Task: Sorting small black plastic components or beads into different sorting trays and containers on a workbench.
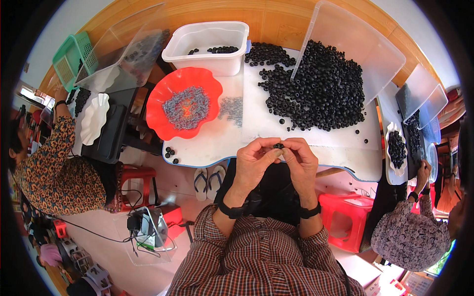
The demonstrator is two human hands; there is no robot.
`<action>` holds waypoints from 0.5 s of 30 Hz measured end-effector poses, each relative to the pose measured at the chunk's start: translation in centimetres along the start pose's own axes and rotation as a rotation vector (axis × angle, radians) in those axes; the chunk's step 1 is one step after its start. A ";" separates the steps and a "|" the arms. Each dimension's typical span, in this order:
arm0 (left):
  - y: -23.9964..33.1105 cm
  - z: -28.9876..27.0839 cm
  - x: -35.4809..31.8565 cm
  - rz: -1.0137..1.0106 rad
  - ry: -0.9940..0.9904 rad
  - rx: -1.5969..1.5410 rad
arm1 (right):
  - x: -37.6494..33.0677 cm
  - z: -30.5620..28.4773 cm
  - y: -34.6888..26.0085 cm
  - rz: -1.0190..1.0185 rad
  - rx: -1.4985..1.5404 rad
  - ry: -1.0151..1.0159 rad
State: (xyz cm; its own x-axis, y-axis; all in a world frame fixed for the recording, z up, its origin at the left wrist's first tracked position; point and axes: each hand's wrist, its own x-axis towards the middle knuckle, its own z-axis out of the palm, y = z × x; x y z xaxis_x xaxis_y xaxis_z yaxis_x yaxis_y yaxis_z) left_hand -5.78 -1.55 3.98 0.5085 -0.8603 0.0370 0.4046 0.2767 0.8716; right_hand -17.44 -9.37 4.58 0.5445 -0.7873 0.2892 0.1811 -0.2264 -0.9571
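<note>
My left hand [253, 164] and my right hand [301, 162] meet at the table's front edge, fingers closed in a pinch. Between their fingertips is a small round black part [278, 146], mostly covered by the fingers. Beyond them spreads a big heap of similar black parts [321, 93], many with a hole in the middle. To the left lies a red wavy-rimmed bowl [210, 81] holding many tiny grey pieces [186, 106], too small to make out. More grey pieces [231, 109] are scattered beside it. Several black parts [171, 153] sit at the front left corner.
A white tub [205, 59] with some black parts stands at the back. A clear plastic lid or bin [355, 39] leans over the heap. People work at tables left [59, 172] and right [412, 232]. A red stool [345, 219] and slippers [207, 182] are below.
</note>
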 end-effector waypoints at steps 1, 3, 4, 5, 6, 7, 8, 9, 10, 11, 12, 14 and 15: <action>0.0 -0.1 0.0 -0.001 -0.001 0.000 | 0.0 0.0 0.0 0.001 0.000 -0.005; 0.0 -0.2 0.0 0.013 -0.025 0.002 | 0.0 -0.1 0.0 0.025 0.036 -0.011; 0.0 -0.2 0.0 0.012 -0.025 0.002 | 0.0 -0.1 0.0 0.049 0.072 -0.017; 0.1 -0.1 0.0 0.007 -0.026 0.004 | 0.0 -0.2 0.0 0.049 0.071 -0.015; 0.2 -0.1 0.0 0.003 -0.027 0.007 | 0.0 -0.2 0.1 0.063 0.093 -0.016; 0.2 0.0 0.0 0.002 -0.029 0.006 | 0.0 -0.3 0.2 0.076 0.116 -0.017; 0.2 0.0 0.0 -0.002 -0.032 0.006 | 0.0 -0.3 0.2 0.076 0.115 -0.017; 0.2 0.0 0.0 -0.005 -0.036 0.006 | 0.0 -0.3 0.1 0.083 0.130 -0.019; 0.1 -0.1 0.0 -0.005 -0.036 0.005 | 0.0 -0.3 0.1 0.091 0.144 -0.020; 0.0 -0.1 -0.2 0.003 -0.036 0.013 | -0.1 -0.3 0.1 0.094 0.144 -0.021; 0.0 -0.1 -0.4 0.011 -0.036 0.020 | -0.3 -0.3 0.1 0.094 0.143 -0.023; 0.2 0.2 -0.6 0.015 -0.017 0.027 | -0.5 -0.4 0.0 0.094 0.140 -0.024; 0.3 0.3 -0.6 0.022 -0.001 0.034 | -0.5 -0.5 -0.2 0.113 0.124 -0.034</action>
State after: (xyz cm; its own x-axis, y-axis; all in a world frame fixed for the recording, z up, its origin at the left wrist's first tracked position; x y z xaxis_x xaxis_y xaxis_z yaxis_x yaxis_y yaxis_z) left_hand -6.15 -1.08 4.41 0.5165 -0.8544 0.0566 0.3670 0.2806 0.8869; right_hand -18.16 -9.17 4.61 0.5944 -0.7833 0.1821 0.2152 -0.0632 -0.9745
